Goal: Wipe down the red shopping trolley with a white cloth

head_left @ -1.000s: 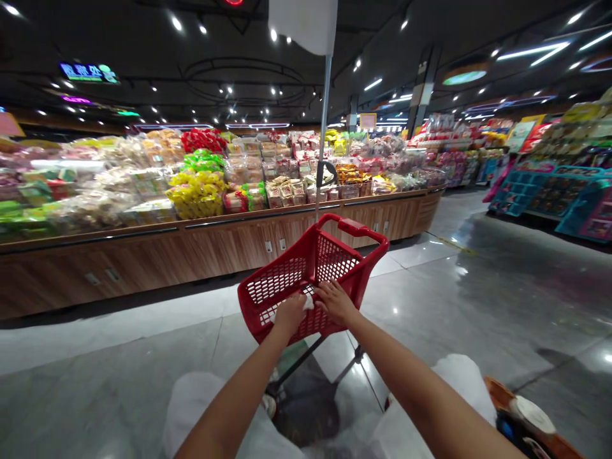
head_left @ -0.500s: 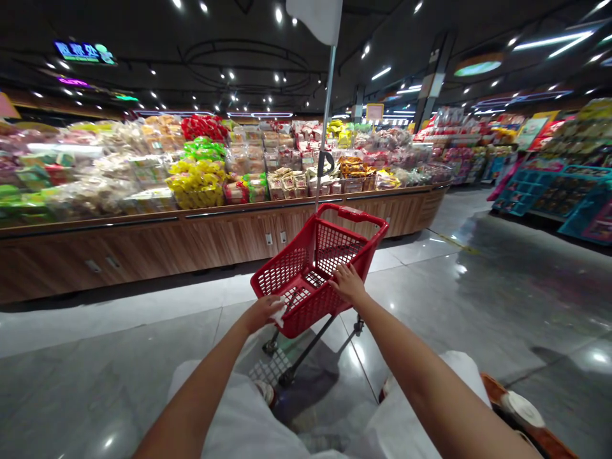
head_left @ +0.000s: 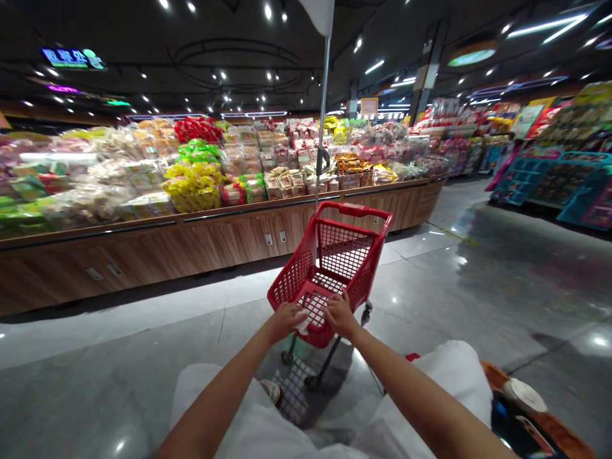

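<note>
Both of my hands rest on the near rim of a small red plastic shopping cart [head_left: 329, 274] with a mesh basket. My left hand [head_left: 285, 322] presses a crumpled white tissue [head_left: 302, 327] against the rim. My right hand [head_left: 340, 315] sits just beside it, its fingers curled over the red rim. The cart's dark frame and small wheels stand on the floor below the basket. A thin metal pole [head_left: 322, 127] with a white flag rises behind the cart.
A long wood-fronted display counter [head_left: 191, 239] piled with bagged snacks runs ahead. Teal and pink shelves [head_left: 545, 185] stand at the right. The grey floor is polished. White clothing covers my lap, and an orange-rimmed object [head_left: 526, 408] sits at lower right.
The cart has swung from leaning left to pointing nearly straight ahead. My left hand has moved along the rim toward my right hand, and the white tissue has moved with it.
</note>
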A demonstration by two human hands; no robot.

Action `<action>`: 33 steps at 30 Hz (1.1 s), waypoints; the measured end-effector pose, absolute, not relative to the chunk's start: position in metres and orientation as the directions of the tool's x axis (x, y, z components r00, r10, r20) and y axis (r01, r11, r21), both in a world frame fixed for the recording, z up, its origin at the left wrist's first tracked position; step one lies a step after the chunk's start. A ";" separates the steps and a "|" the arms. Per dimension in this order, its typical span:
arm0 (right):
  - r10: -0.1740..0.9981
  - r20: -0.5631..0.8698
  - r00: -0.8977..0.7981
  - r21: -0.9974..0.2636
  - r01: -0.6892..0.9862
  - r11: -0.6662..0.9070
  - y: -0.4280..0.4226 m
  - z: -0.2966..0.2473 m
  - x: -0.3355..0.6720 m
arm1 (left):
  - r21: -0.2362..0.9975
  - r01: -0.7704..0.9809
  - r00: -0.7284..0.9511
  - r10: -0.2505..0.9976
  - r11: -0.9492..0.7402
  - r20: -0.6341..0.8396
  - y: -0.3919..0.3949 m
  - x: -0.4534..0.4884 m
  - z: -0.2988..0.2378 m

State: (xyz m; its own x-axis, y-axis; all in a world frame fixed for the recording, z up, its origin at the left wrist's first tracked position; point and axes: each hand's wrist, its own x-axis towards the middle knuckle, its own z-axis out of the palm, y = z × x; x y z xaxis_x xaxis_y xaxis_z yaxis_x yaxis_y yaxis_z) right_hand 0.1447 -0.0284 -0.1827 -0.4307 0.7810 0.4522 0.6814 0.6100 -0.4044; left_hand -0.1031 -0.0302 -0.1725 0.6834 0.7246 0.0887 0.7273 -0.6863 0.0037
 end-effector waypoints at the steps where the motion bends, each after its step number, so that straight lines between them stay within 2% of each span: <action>1: 0.776 0.453 -0.440 -0.397 0.680 0.617 -0.025 -0.182 0.159 | 0.008 0.735 0.675 0.732 -0.678 0.088 -0.022 -0.110 -0.167; 5: 0.821 0.446 -0.355 -0.399 0.743 0.538 -0.019 -0.176 0.191 | 0.041 0.722 0.686 0.722 -0.691 0.091 0.002 -0.111 -0.154; 9: 0.884 0.438 -0.161 -0.422 0.832 0.360 -0.030 -0.180 0.186 | 0.045 0.725 0.681 0.725 -0.687 0.104 -0.010 -0.048 -0.163; 11: 0.896 0.429 -0.118 -0.413 0.856 0.311 -0.036 -0.184 0.186 | 0.045 0.721 0.684 0.721 -0.691 0.109 -0.019 -0.015 -0.168; 14: 0.892 0.428 -0.147 -0.381 0.865 0.326 -0.038 -0.187 0.199 | 0.033 0.706 0.703 0.706 -0.707 0.084 -0.020 0.001 -0.168; 18: 0.872 0.444 -0.207 -0.356 0.852 0.384 -0.031 -0.187 0.221 | 0.007 0.711 0.700 0.708 -0.704 0.094 -0.002 -0.023 -0.162; 24: 0.893 0.416 -0.171 -0.330 0.887 0.324 -0.021 -0.160 0.216 | 0.030 0.878 0.457 0.857 -0.477 0.237 -0.006 -0.018 -0.175; 26: 0.846 0.498 -0.192 -0.308 0.873 0.379 -0.021 -0.128 0.209 | 0.045 0.896 0.416 0.869 -0.442 0.270 -0.013 -0.009 -0.180; 29: 0.687 0.655 -0.314 -0.201 0.804 0.559 -0.028 -0.065 0.197 | 0.047 0.905 0.394 0.873 -0.423 0.289 -0.022 -0.002 -0.183; 33: 0.520 0.725 -0.451 -0.057 0.713 0.699 -0.043 0.008 0.175 | 0.043 0.924 0.356 0.895 -0.380 0.267 -0.032 0.004 -0.180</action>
